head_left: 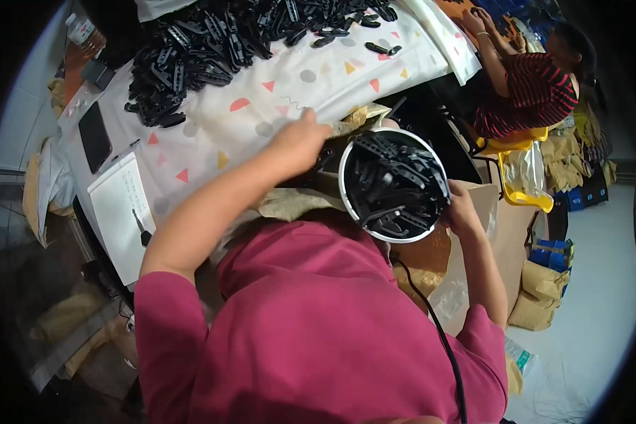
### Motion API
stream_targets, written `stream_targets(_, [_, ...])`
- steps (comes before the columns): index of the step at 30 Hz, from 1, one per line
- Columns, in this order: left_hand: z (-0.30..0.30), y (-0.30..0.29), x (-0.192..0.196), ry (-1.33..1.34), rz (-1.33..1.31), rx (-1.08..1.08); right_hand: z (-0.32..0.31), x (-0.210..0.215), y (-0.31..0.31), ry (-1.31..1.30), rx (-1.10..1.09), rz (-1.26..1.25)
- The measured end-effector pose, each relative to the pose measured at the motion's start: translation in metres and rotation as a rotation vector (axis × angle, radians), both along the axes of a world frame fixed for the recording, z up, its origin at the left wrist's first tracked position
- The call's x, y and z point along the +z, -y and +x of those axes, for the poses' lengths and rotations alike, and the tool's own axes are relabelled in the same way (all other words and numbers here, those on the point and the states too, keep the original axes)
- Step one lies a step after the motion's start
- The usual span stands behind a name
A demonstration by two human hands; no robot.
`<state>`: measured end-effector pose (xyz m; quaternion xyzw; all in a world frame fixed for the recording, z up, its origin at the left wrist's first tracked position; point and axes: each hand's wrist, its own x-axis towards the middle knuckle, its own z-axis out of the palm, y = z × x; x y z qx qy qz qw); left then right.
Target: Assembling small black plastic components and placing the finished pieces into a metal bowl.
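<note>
My right hand [463,210] grips the right side of a round tub [343,185] with a pale rim. Inside the tub lie many slim black clip-like plastic pieces [396,180]. The tub is tilted, its mouth facing up toward me. To its left, my left hand [302,143] is closed on the edge of a tan sack [364,116], whose crumpled mouth shows behind and beside the tub. Most of the sack is hidden by the tub and my left arm.
A large heap of the same black pieces [212,49] covers the back of the patterned tablecloth [247,141]. At left are a phone [95,138], a notebook [124,212] and a dark-handled tool [143,233]. Another person [526,92] sits at the far right. Tan sacks [540,293] stand on the floor.
</note>
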<state>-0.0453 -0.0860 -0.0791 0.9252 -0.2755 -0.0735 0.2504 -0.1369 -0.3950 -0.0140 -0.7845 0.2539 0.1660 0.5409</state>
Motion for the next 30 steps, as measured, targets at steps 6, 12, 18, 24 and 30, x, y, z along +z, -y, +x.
stream_targets(6, [0.014, -0.013, 0.001, -0.133, -0.177, 0.054, 0.059, 0.016, -0.043, -0.274, 0.359, -0.259])
stream_targets(12, [0.014, -0.018, 0.005, -0.158, -0.274, 0.093, 0.097, 0.02, -0.102, -0.275, 0.568, -0.465])
stream_targets(18, [0.015, -0.023, 0.002, -0.158, -0.261, 0.082, 0.127, 0.04, -0.11, -0.225, 0.85, -0.981])
stream_targets(24, [0.012, -0.028, 0.012, -0.157, -0.284, 0.099, 0.123, 0.068, -0.084, 0.134, 0.946, -1.161])
stream_targets(30, [-0.025, -0.054, 0.056, -0.258, -0.537, 0.339, 0.126, 0.149, -0.12, 0.233, 0.788, -0.438])
